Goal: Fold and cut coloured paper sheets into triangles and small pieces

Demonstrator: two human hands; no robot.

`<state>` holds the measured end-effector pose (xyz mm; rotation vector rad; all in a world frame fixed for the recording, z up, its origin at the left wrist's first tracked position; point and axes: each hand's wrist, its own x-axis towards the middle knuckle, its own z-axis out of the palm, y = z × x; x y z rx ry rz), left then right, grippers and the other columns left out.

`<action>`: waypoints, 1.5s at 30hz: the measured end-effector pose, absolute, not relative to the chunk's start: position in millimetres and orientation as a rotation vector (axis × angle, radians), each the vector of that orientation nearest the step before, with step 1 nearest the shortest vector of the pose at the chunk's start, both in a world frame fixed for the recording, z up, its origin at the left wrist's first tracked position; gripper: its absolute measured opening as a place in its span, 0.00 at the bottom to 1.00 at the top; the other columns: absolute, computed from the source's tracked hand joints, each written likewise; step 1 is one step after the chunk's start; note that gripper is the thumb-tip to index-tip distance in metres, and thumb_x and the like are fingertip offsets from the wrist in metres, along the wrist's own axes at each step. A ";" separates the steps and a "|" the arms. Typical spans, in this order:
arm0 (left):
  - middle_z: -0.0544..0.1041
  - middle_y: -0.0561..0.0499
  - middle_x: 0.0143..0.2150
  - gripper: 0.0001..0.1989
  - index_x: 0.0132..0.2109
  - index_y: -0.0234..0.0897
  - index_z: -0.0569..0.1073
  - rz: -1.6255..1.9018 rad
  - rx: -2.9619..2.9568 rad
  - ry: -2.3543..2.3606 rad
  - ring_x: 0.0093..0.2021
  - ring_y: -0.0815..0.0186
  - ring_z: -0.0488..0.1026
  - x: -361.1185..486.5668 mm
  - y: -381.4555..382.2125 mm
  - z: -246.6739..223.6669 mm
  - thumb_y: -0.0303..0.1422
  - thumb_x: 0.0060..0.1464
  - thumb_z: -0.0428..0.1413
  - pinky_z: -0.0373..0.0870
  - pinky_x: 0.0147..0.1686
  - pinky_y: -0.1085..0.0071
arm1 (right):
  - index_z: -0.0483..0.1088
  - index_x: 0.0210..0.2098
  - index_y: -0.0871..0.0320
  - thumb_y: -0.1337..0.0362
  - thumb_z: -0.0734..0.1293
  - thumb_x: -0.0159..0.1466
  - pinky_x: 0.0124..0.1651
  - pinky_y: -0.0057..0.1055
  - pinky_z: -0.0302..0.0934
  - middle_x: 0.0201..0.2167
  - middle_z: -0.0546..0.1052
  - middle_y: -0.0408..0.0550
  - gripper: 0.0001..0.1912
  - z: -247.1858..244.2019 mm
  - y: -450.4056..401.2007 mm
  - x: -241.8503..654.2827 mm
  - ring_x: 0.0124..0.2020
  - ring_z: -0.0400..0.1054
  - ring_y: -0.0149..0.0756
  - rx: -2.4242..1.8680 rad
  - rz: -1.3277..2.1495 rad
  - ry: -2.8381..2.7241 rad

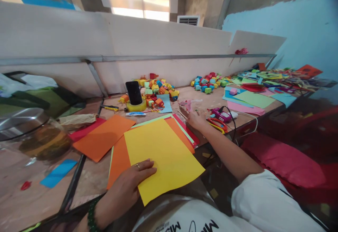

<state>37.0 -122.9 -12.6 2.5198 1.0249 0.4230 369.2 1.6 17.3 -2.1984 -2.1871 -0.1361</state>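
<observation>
Left hand (129, 182) lies on the yellow sheet (163, 158), fingers extended over its lower-left part; thumb hidden, so can't tell if it's pinched. Right hand (196, 121) is past the sheet's right side, palm down at the table, fingertips at a small pink item (185, 105) and something thin; can't tell if it's closed on either.

Rest, big to small:
- Table (89, 179) under everything.
- Green bag (63, 100), far left, behind a lidded clear jar (47, 137).
- Yellow sheet, in front of the torso, on top of a stack of orange, green and red sheets; near corner overhangs the table edge.
- Loose orange sheet (102, 137), left of the yellow one.
- Toy-block pile (161, 87) beyond the stack; second pile (208, 82) farther right.
- Black phone (133, 93), propped in a yellow round holder (137, 106).
- Purple device (221, 115), just right of the right hand.
- Yellow cutter (111, 108), left of the phone.
- Red scrap (25, 185), near left.
</observation>
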 end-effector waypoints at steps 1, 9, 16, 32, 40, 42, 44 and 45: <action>0.75 0.46 0.58 0.20 0.54 0.46 0.77 0.438 2.519 1.029 0.56 0.58 0.74 37.4 -123.3 -12.5 0.27 0.56 0.53 0.72 0.55 0.64 | 0.60 0.64 0.64 0.58 0.61 0.67 0.52 0.48 0.62 0.52 0.74 0.71 0.28 19.5 -4.3 368.9 0.49 0.72 0.56 -2.222 -0.142 -2.142; 0.77 0.45 0.56 0.19 0.52 0.43 0.77 0.629 2.396 0.978 0.55 0.62 0.74 41.3 -130.9 -4.6 0.24 0.60 0.47 0.73 0.54 0.64 | 0.66 0.60 0.53 0.41 0.70 0.54 0.59 0.39 0.60 0.59 0.71 0.53 0.40 26.3 -90.9 387.4 0.60 0.65 0.44 -1.013 0.674 -2.549; 0.80 0.44 0.50 0.15 0.44 0.38 0.79 0.750 2.121 1.090 0.47 0.61 0.77 46.0 -126.5 2.9 0.38 0.62 0.49 0.74 0.47 0.67 | 0.78 0.39 0.57 0.43 0.66 0.59 0.50 0.39 0.67 0.43 0.80 0.53 0.25 -12.0 -88.1 361.7 0.45 0.74 0.43 -1.088 0.999 -2.023; 0.76 0.48 0.31 0.31 0.45 0.33 0.73 0.617 1.642 1.693 0.27 0.62 0.73 18.9 -43.6 22.8 0.53 0.42 0.61 0.61 0.22 0.72 | 0.65 0.19 0.58 0.56 0.72 0.54 0.26 0.28 0.43 0.21 0.68 0.42 0.16 6.2 -15.0 327.3 0.24 0.58 0.30 -1.753 0.383 -2.296; 0.77 0.45 0.40 0.41 0.59 0.32 0.64 0.730 1.161 1.397 0.33 0.63 0.75 35.8 -34.3 26.4 0.51 0.42 0.64 0.69 0.28 0.72 | 0.66 0.24 0.57 0.56 0.71 0.57 0.29 0.27 0.49 0.31 0.72 0.47 0.14 -4.3 -23.0 324.6 0.31 0.63 0.34 -1.770 0.283 -2.273; 0.76 0.48 0.38 0.47 0.63 0.34 0.59 0.724 1.181 1.427 0.32 0.64 0.75 37.8 -34.0 21.7 0.45 0.39 0.68 0.67 0.26 0.73 | 0.64 0.23 0.57 0.57 0.70 0.57 0.30 0.27 0.49 0.31 0.71 0.47 0.15 -5.4 -26.8 323.8 0.31 0.62 0.33 -1.758 0.269 -2.250; 0.75 0.48 0.40 0.49 0.65 0.36 0.59 0.754 1.265 1.472 0.34 0.64 0.74 39.6 -30.8 16.5 0.40 0.37 0.70 0.67 0.27 0.74 | 0.62 0.22 0.57 0.58 0.70 0.58 0.30 0.28 0.49 0.29 0.70 0.46 0.16 -8.6 -30.1 323.5 0.29 0.61 0.32 -1.730 0.276 -2.199; 0.74 0.47 0.42 0.50 0.65 0.36 0.59 0.789 1.309 1.498 0.36 0.64 0.73 40.7 -27.9 14.2 0.39 0.36 0.71 0.68 0.29 0.74 | 0.61 0.21 0.56 0.58 0.69 0.57 0.29 0.28 0.49 0.28 0.69 0.45 0.16 -11.2 -31.3 323.6 0.28 0.60 0.31 -1.716 0.284 -2.170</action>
